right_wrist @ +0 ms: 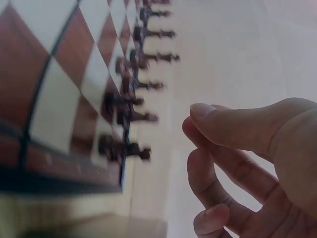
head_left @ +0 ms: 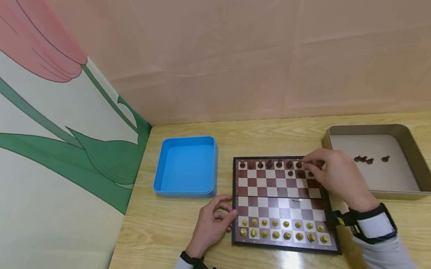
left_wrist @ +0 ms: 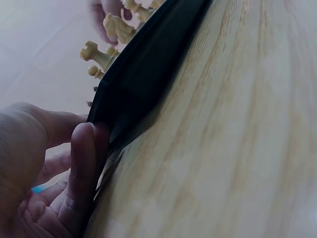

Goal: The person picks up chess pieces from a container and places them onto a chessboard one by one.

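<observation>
A magnetic-looking chessboard (head_left: 272, 202) lies on the table, with gold-coloured chess pieces (head_left: 287, 235) in two rows along the near side. Dark chess pieces (head_left: 269, 164) line the far side, a few standing one row in front. My left hand (head_left: 213, 221) grips the board's left edge, its thumb at the rim (left_wrist: 94, 109). Over the far right corner of the board is my right hand (head_left: 336, 174), close to the dark pieces. In the right wrist view its thumb and forefinger come together beside the row of dark pieces (right_wrist: 131, 116), with nothing visible between them.
A beige tray (head_left: 401, 195) at the right holds several dark chess pieces (head_left: 363, 159). To the left of the board sits a blue tray (head_left: 188, 167). A small pale object (head_left: 296, 200) lies at the board's middle seam. A pinkish sheet (head_left: 251, 57) hangs behind the table.
</observation>
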Tool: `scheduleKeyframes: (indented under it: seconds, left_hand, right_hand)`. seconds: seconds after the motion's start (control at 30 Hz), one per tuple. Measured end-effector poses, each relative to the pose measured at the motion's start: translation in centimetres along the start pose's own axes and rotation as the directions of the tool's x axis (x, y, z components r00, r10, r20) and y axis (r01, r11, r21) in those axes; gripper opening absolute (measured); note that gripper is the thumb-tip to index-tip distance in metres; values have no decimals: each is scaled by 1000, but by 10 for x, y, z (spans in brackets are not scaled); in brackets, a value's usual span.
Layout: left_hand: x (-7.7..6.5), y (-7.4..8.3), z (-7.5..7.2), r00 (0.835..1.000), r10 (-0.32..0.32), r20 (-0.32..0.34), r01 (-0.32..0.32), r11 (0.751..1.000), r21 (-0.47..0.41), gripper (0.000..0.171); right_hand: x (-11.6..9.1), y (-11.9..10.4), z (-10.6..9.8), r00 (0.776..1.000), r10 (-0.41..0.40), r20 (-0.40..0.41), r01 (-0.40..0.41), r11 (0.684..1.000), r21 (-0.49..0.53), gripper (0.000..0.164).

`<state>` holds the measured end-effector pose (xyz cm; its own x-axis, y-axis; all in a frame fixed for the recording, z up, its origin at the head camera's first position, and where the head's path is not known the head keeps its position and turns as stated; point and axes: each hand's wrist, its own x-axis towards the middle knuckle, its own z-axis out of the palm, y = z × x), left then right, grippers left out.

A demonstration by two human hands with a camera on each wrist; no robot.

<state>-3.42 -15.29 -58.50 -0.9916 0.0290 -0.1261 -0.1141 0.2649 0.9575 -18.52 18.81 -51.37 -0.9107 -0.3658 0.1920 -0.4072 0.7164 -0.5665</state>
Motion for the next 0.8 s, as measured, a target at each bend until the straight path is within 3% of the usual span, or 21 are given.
scheduleKeyframes:
  seconds: [0.23,0.47,0.8]
  left_hand:
    - [1,1,1,1000,1,-5,-1,1000,2,40]
    - [-1,1,1,1000,-4,-9,4,1000,7,40]
    - [-1,2,1,1000,-12,-3,12,1000,-4,41]
  right_hand:
    - [-5,27,-22,991,36,-127,-37,999,-2,16]
    - [-6,57,-27,974,22,-227,-33,998,-45,13]
    - [-8,82,-23,989,131,-74,-137,988,-75,23]
